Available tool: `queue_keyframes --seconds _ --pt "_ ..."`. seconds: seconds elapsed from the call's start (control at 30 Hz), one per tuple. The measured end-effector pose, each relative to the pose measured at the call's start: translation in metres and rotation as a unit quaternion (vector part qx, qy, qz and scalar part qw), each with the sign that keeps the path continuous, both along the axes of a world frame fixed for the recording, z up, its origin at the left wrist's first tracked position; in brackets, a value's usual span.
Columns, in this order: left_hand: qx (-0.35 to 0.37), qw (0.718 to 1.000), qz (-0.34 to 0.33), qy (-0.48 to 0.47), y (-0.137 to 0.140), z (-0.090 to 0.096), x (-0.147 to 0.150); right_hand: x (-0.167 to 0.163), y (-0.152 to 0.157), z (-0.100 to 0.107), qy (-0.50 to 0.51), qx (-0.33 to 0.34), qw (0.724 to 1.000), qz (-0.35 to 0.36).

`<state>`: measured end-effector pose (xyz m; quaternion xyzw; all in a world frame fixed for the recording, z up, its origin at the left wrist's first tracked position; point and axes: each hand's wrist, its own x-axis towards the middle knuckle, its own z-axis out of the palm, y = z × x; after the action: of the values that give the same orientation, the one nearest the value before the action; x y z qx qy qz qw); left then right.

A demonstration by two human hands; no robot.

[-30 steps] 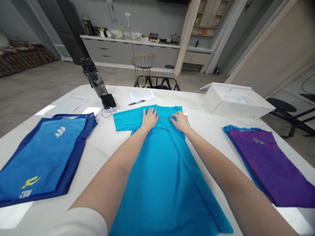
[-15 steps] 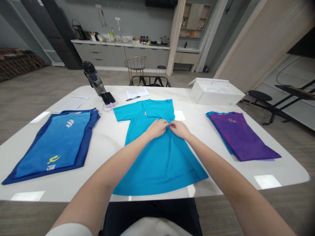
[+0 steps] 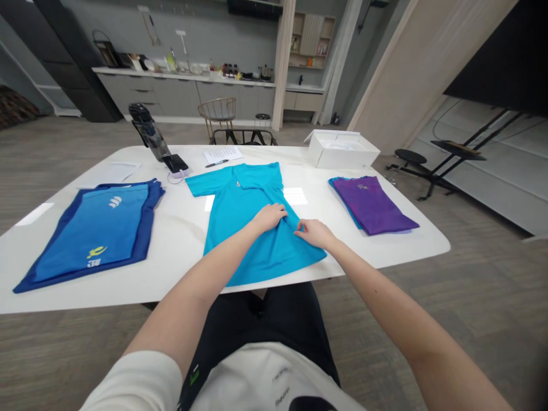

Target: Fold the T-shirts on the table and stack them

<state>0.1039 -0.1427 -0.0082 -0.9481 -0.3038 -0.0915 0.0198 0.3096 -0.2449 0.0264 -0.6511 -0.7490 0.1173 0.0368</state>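
Note:
A turquoise T-shirt [image 3: 244, 228] lies in front of me on the white table, its left sleeve stretched out and its right side folded inward. My left hand [image 3: 270, 217] rests on the middle of the shirt with its fingertips closed on a crease of the cloth. Lower and to the right, my right hand [image 3: 315, 233] pinches the shirt's right edge between thumb and fingers. The lower hem reaches the near edge of the table.
Folded blue shirts [image 3: 107, 222] are stacked on the left, and a purple folded garment [image 3: 372, 205] tops a pile on the right. A white box [image 3: 342, 151], a pen [image 3: 216, 164], a printed sheet [image 3: 222, 154] and a bottle [image 3: 149, 134] beside a phone stand or lie farther back.
My hands were together at the shirt's right side; now they are apart, the right one lower along the edge. The camera view has shifted, and more of my lap shows.

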Motion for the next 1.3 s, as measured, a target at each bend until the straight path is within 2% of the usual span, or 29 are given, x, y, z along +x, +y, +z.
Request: queue_keyframes --seconds 0.2,0.3,0.47,0.63,0.73,0.83,0.97,1.13,1.2,1.3 --pt "0.006 1.000 0.006 0.011 -0.019 0.008 0.010 0.011 -0.045 0.005 -0.059 -0.014 0.997 -0.051" --pt "0.013 1.000 0.003 0.022 -0.028 0.010 0.012 0.013 -0.060 0.008 -0.081 -0.036 0.995 -0.055" --pt "0.024 0.998 0.041 0.029 -0.037 0.008 0.016 0.011 -0.072 0.009 -0.108 -0.058 0.991 -0.050" --pt "0.030 0.997 0.062 0.024 -0.037 0.004 0.021 0.003 -0.078 0.008 -0.121 -0.035 0.991 -0.053" --pt "0.028 0.997 0.066 0.001 -0.035 0.008 0.020 -0.001 -0.083 0.017 -0.093 -0.020 0.994 -0.060" --pt "0.012 0.997 0.059 -0.049 -0.033 0.018 0.013 -0.008 -0.086 0.036 -0.033 -0.012 0.998 -0.061" --pt "-0.006 0.994 0.042 -0.098 -0.031 0.029 -0.010 -0.028 -0.085 0.054 0.076 -0.005 0.997 -0.012" --pt "-0.045 0.998 0.043 -0.022 -0.039 0.021 -0.043 -0.054 -0.080 0.039 0.135 -0.067 0.986 0.070" --pt "-0.050 0.997 0.060 -0.012 -0.044 0.015 -0.052 -0.056 -0.076 0.029 0.122 -0.094 0.984 0.084" --pt "-0.048 0.997 0.059 -0.018 -0.053 0.009 -0.059 -0.050 -0.072 0.020 0.075 -0.085 0.991 0.072"
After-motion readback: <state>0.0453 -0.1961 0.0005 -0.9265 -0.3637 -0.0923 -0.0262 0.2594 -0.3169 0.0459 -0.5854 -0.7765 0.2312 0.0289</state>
